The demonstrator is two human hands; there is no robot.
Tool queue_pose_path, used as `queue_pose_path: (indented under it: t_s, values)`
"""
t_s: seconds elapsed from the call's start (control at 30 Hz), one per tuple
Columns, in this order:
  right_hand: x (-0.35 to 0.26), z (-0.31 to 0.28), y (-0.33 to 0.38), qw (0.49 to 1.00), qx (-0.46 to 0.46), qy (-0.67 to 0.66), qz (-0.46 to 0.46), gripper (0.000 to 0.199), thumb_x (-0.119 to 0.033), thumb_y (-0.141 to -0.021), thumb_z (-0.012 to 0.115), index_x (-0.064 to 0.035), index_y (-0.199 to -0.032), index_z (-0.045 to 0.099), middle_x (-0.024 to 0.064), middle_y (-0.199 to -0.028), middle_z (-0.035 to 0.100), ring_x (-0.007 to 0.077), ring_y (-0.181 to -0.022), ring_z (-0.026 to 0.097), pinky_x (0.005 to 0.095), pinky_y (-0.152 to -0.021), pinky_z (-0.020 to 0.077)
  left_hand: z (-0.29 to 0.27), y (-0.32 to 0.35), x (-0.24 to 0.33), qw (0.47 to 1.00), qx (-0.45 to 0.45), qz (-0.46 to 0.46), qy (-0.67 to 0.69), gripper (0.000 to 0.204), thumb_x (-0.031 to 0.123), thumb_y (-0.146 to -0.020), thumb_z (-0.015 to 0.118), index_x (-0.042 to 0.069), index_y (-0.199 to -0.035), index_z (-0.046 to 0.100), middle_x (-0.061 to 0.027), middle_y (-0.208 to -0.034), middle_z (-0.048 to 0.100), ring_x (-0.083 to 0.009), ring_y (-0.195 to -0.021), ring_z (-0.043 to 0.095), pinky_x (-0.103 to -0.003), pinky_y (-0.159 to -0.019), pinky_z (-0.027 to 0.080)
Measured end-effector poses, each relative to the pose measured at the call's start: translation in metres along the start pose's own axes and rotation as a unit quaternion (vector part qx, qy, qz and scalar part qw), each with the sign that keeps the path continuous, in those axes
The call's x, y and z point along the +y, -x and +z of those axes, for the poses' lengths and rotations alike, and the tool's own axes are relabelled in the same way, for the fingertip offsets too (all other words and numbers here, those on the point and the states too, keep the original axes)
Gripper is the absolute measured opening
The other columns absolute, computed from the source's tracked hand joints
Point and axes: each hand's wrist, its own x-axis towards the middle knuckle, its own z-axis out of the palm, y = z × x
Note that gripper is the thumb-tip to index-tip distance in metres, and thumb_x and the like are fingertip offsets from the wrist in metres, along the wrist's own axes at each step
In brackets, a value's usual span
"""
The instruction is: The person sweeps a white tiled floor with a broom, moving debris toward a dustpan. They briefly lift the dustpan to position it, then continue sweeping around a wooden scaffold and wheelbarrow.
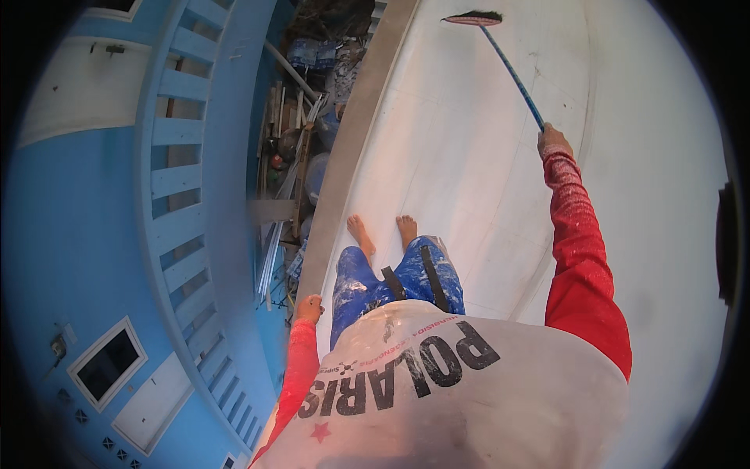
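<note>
Left hand [309, 309]: lower centre-left, fingers curled on the grey concrete ledge edge [344, 168], apparently for balance.
Right hand [553, 141]: upper right, clenched around the long blue-handled brush [508, 69].
Brush axis: runs diagonally, dark bristle head pointing toward upper centre, pressed against the white sloping wall surface [469, 156], likely for reach.

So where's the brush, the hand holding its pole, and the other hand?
brush head [473, 18], head view, on the dark bristles at the pole's far end.
right hand [553, 141], head view, on the knuckles gripping the blue pole.
left hand [310, 309], head view, on its back, at the ledge edge.
</note>
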Motion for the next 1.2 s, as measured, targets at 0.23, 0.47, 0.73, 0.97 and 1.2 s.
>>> queue_pose_path:
  t_s: [0.23, 0.47, 0.73, 0.97, 1.2]
  values:
    - [0.054, 0.092, 0.288, 0.917, -0.283, -0.231, 0.156, 0.039, -0.03, -0.09, 0.058, 0.0017, -0.114, 0.055, 0.0199, -0.085, 0.067, 0.0285, -0.063, 0.067, 0.0397, -0.059, 0.0546, -0.037, -0.133, 0.113, 0.969, -0.061, 0.167, -0.169, 0.034, 0.029, -0.089, 0.056, 0.003, -0.106, 0.068, -0.0134, -0.093, 0.069, -0.023, -0.079, 0.071, -0.034, -0.069, 0.054]
    - [0.034, 0.249, 0.518, 0.479, -0.352, -0.593, 0.543, 0.012, -0.009, -0.089, 0.057, 0.0018, -0.084, 0.06, 0.0091, -0.058, 0.053, 0.0212, -0.047, 0.056, 0.0357, -0.039, 0.0408, -0.078, -0.198, 0.292, 0.937, -0.083, 0.245, -0.236, 0.032, 0.026, -0.09, 0.057, 0.0, -0.106, 0.066, -0.012, -0.085, 0.069, -0.0196, -0.068, 0.068, -0.033, -0.066, 0.054]
    - [-0.069, 0.413, 0.417, -0.03, -0.348, -0.726, 0.593, 0.032, -0.024, -0.09, 0.044, -0.0055, -0.066, 0.053, 0.0096, -0.056, 0.053, 0.0197, -0.044, 0.049, 0.0294, -0.035, 0.0341, -0.102, -0.206, 0.368, 0.891, -0.125, 0.215, -0.379, 0.032, 0.024, -0.091, 0.056, -0.003, -0.105, 0.065, -0.0108, -0.081, 0.068, -0.017, -0.064, 0.065, -0.031, -0.061, 0.052]
    - [-0.179, 0.126, 0.178, 0.123, -0.236, -0.883, 0.387, 0.019, -0.011, -0.084, 0.046, -0.0048, -0.067, 0.052, 0.0055, -0.061, 0.05, 0.0136, -0.051, 0.048, 0.0255, -0.037, 0.0341, -0.079, -0.213, 0.438, 0.87, -0.104, 0.324, -0.356, 0.034, 0.027, -0.093, 0.055, -0.001, -0.11, 0.064, -0.0099, -0.073, 0.067, -0.0151, -0.058, 0.061, -0.029, -0.057, 0.05]
    - [-0.138, 0.13, 0.171, 0.258, -0.214, -0.896, 0.292, 0.017, -0.024, -0.092, 0.054, -0.0094, -0.084, 0.053, -0.0005, -0.063, 0.051, 0.0113, -0.046, 0.046, 0.0263, -0.038, 0.034, -0.018, -0.179, 0.499, 0.821, 0.004, 0.424, -0.383, 0.036, 0.032, -0.09, 0.055, 0.001, -0.104, 0.067, -0.0137, -0.083, 0.07, -0.0233, -0.076, 0.067, -0.034, -0.073, 0.051]
